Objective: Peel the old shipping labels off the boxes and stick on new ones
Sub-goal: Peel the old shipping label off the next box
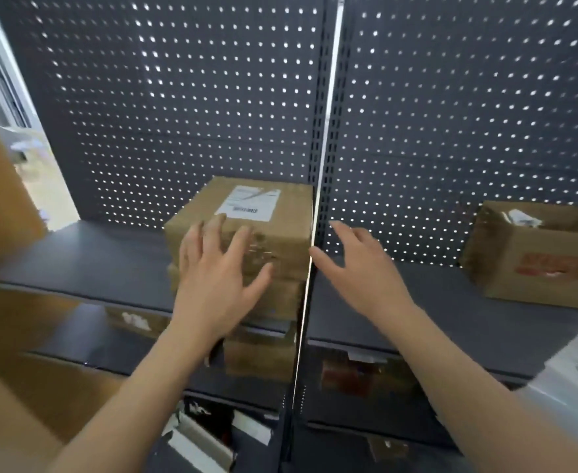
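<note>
A brown cardboard box stands on a dark shelf, on top of another box below it. A white shipping label with a barcode is stuck on its top face. My left hand is spread with straight fingers in front of the box's near face; whether it touches the box is unclear. My right hand hovers open just right of the box, holding nothing.
A second cardboard box with red print and an open top sits on the shelf at the right. Dark pegboard backs the shelving, split by a metal upright. Lower shelves hold more boxes and white packets.
</note>
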A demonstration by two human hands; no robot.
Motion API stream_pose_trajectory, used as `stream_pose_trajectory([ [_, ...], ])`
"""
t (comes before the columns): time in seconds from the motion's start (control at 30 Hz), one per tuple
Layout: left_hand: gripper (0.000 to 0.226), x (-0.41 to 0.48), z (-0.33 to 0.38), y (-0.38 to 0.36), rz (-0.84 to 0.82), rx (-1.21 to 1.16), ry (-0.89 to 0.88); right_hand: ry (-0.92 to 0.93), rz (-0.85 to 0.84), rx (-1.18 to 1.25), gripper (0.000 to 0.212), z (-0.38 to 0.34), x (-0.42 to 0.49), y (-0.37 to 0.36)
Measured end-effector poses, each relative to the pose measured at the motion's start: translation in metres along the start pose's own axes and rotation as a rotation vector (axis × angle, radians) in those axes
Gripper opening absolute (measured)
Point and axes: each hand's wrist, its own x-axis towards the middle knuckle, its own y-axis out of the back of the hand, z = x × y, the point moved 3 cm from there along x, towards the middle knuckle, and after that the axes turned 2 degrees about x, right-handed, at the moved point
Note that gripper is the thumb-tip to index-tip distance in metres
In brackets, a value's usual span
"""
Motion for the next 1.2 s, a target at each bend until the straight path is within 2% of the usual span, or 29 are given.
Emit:
stream_pose_trajectory([
  [0.2, 0.086, 0.060, -0.071, -0.006, -0.106, 0.061, 0.244, -0.071, -0.207, 0.080, 0.080, -0.031, 0.075, -0.031],
  [0.33, 0.082, 0.085, -0.088, -0.017, -0.241, 0.055, 0.348, -0.134, -0.301, 0.127, 0.084, -0.036, 0.104, -0.042],
  [0.43, 0.075, 0.093, -0.085, -0.022, -0.260, -0.082, 0.365, -0.132, -0.335, 0.181, 0.079, -0.034, 0.112, -0.048],
  [0.63, 0.070, 0.085, -0.058, -0.023, -0.181, -0.135, 0.334, -0.197, -0.246, 0.287, 0.075, -0.010, 0.100, -0.037],
  [0.8, 0.068, 0.080, -0.001, -0.029, -0.148, -0.125, 0.224, -0.261, -0.135, 0.292, 0.070, 0.034, 0.070, -0.004],
  [1.0, 0.068, 0.071, 0.074, -0.052, -0.186, -0.220, 0.098, -0.387, 0.021, 0.266, 0.065, 0.094, 0.035, 0.043],
  [1.2, 0.069, 0.059, 0.131, -0.071, -0.229, -0.218, 0.028, -0.433, 0.052, 0.284, 0.059, 0.152, 0.010, 0.066],
])
